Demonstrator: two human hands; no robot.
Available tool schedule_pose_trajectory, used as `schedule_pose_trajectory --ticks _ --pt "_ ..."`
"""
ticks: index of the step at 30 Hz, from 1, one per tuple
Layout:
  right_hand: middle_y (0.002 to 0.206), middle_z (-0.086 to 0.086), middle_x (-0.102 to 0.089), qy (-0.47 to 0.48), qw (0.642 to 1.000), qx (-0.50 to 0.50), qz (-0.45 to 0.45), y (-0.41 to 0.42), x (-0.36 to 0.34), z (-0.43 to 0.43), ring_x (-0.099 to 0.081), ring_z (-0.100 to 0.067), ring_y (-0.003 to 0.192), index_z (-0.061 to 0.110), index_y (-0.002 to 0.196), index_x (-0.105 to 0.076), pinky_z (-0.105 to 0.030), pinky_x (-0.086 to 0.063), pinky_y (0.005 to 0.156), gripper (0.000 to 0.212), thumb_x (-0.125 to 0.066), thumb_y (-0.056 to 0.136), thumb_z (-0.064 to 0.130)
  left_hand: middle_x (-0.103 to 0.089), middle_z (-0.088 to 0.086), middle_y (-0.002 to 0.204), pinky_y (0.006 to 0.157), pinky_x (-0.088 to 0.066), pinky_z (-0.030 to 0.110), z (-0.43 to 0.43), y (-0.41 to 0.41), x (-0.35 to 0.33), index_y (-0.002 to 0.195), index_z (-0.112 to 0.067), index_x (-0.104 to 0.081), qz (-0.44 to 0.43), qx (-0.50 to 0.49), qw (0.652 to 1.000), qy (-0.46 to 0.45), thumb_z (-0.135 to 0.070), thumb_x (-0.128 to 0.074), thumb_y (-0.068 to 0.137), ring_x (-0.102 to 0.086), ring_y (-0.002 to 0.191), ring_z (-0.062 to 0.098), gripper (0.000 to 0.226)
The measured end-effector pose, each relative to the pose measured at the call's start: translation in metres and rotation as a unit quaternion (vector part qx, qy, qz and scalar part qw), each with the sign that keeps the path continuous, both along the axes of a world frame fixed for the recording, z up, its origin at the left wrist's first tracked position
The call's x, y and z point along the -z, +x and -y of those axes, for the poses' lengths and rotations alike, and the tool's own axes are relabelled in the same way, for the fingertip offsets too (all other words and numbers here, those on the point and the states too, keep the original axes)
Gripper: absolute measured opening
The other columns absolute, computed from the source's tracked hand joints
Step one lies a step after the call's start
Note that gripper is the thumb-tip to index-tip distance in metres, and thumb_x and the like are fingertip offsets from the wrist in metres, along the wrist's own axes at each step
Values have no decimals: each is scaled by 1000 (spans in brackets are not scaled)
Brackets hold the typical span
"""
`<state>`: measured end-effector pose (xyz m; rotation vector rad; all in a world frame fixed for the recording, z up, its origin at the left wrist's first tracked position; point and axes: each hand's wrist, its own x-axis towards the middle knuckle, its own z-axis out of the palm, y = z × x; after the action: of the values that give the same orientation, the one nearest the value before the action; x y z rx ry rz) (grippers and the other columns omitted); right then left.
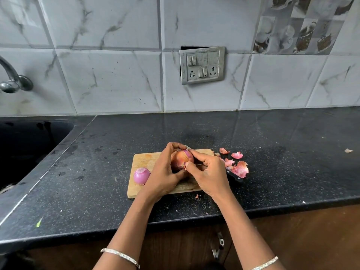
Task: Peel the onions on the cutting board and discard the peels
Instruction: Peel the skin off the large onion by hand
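Observation:
A wooden cutting board (pixel 143 160) lies on the black counter. Over its middle my left hand (pixel 165 172) grips an onion (pixel 181 158) that still wears orange-brown skin, with a purple patch bared at its top. My right hand (pixel 209 172) pinches the dry skin at the onion's near side between thumb and fingertips. A peeled purple onion (pixel 141 175) sits on the board's left part. Loose pink peels (pixel 238 165) lie on the counter just right of the board.
A black-handled knife (pixel 234 177) lies at the board's right edge, partly under my right hand. The sink (pixel 25 145) is sunk into the counter at far left, with a tap (pixel 11 78) above it. A small peel scrap (pixel 196 196) lies before the board.

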<state>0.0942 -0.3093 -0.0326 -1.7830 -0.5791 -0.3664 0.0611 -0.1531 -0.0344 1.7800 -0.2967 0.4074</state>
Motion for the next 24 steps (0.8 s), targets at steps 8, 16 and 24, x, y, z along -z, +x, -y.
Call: schedule_pose_trajectory --ticks 8,16,24 --pt "114 6 -76 -14 999 30 34 -3 -1 -1 -71 -4 99 18 126 -72 -32 -62 80 43 -66 84 28 -73 1 117 98 -55 35 -1 2 -2 125 -21 -63 -98 -11 991 -91 -28 -66 83 -68 112 20 43" --pt "107 -6 -77 -121 982 74 125 -8 -2 -3 -68 -10 89 8 130 -68 -17 -51 80 43 -59 90 21 -74 -4 115 96 -55 30 -1 3 0 123 -19 -66 -68 -44 996 -29 -33 -67 97 -68 108 10 29" --pt "97 -15 -76 -173 966 105 162 -6 2 -9 -69 -24 84 0 134 -63 -33 -53 77 49 -53 88 14 -74 2 116 100 -55 39 -3 5 3 124 -15 -65 -68 -29 996 -49 -34 -70 95 -69 111 18 35"
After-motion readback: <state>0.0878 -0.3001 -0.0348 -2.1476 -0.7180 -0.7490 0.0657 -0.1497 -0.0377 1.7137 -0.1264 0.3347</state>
